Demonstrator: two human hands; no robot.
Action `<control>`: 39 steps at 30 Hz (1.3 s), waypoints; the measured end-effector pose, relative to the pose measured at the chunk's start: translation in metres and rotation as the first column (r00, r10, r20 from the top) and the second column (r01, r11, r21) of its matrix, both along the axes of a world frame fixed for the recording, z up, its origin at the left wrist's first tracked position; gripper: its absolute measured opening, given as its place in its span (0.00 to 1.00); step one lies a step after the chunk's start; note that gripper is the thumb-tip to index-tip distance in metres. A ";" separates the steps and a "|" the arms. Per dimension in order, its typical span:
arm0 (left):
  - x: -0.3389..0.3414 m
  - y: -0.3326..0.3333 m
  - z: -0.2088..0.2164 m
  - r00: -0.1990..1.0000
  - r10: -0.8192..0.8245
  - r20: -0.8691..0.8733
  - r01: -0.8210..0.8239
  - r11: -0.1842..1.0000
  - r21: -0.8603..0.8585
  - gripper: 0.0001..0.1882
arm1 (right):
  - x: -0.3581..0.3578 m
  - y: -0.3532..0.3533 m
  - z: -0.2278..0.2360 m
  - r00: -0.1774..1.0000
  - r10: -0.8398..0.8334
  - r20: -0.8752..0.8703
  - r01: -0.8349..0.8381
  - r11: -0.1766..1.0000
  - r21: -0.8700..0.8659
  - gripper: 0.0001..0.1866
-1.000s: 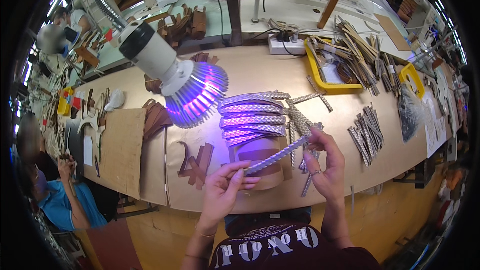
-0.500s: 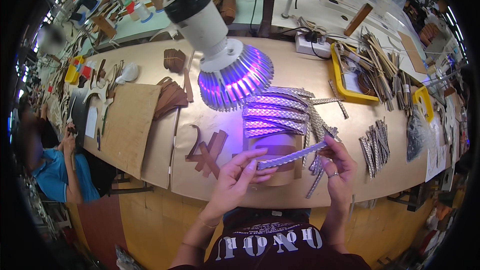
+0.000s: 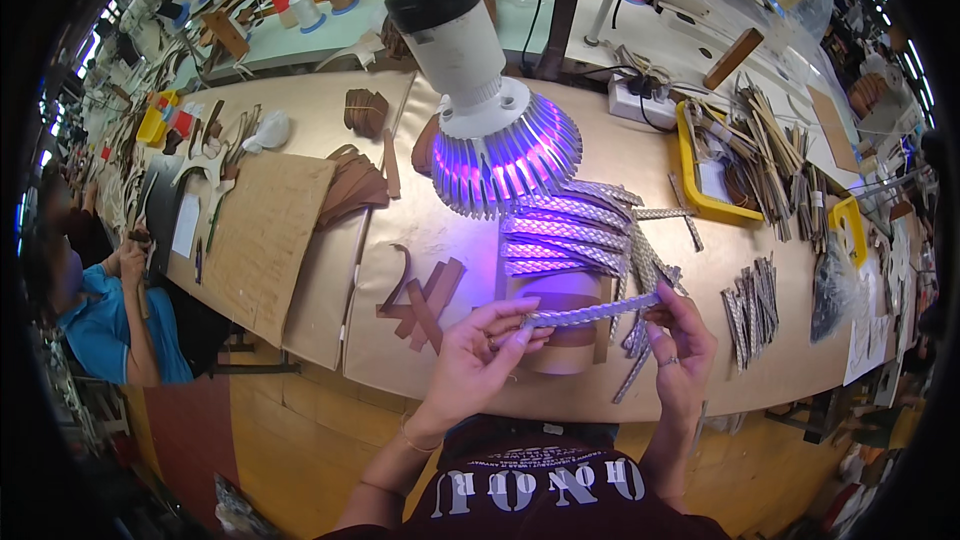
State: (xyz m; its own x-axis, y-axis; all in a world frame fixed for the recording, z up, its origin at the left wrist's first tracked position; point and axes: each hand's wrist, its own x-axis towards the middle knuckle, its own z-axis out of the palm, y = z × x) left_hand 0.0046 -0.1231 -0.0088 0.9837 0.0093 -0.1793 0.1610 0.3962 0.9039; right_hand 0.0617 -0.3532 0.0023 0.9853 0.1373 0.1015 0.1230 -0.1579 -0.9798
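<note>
Braided strap (image 3: 597,314): I see it above the table (image 3: 407,225), left hand (image 3: 482,350) and right hand (image 3: 684,348) each pinching near an end, other fingers loosely curled, probably to hold it straight; other straps (image 3: 570,232) lie beneath the lamp (image 3: 505,155), presumably for light.

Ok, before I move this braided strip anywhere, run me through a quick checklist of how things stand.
1. Left hand on the braided strip: ok, holding its left end.
2. Right hand on it: ok, pinching the right end.
3. Strip held out between both hands: ok, only slightly bowed.
4. Lamp lit: ok, glowing purple.
5. Loose braided strips tidy: not ok, crossed over each other near the right hand.
6. Strip's underside: cannot tell, hidden.
</note>
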 end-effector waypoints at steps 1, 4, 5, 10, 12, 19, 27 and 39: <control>0.000 0.000 0.000 1.000 0.011 0.000 -0.011 1.000 -0.025 0.19 | -0.001 0.000 0.000 1.000 -0.004 -0.006 0.005 1.000 0.011 0.24; 0.001 -0.002 -0.001 0.997 0.069 0.040 -0.070 0.997 0.032 0.18 | -0.003 -0.002 -0.002 0.999 -0.031 -0.032 0.032 0.999 0.019 0.20; 0.002 -0.004 -0.001 0.993 0.107 0.048 -0.109 0.992 0.062 0.18 | -0.004 -0.003 -0.002 0.998 -0.039 -0.040 0.040 0.999 0.024 0.17; 0.010 -0.021 0.007 0.941 0.319 0.113 -0.306 0.945 -0.114 0.17 | -0.020 -0.008 -0.002 0.979 0.177 -0.103 -0.184 0.981 -0.057 0.08; 0.011 -0.025 0.016 0.967 0.236 0.097 -0.215 0.958 -0.190 0.18 | -0.027 -0.014 -0.003 0.913 0.402 -0.066 -0.407 0.903 -0.136 0.07; -0.008 -0.064 0.015 0.787 -0.605 0.120 0.486 0.728 0.484 0.21 | -0.052 -0.043 -0.037 0.885 0.402 -0.235 -0.463 0.814 -0.353 0.10; -0.011 -0.138 -0.096 0.688 -0.685 0.239 0.180 0.481 0.858 0.12 | -0.054 -0.090 -0.048 0.964 -0.218 -0.155 0.026 0.654 -0.756 0.10; -0.050 -0.111 -0.094 0.573 -0.760 0.307 -0.214 0.222 0.951 0.20 | -0.081 -0.091 -0.059 0.967 -0.105 -0.232 -0.058 0.796 -0.603 0.06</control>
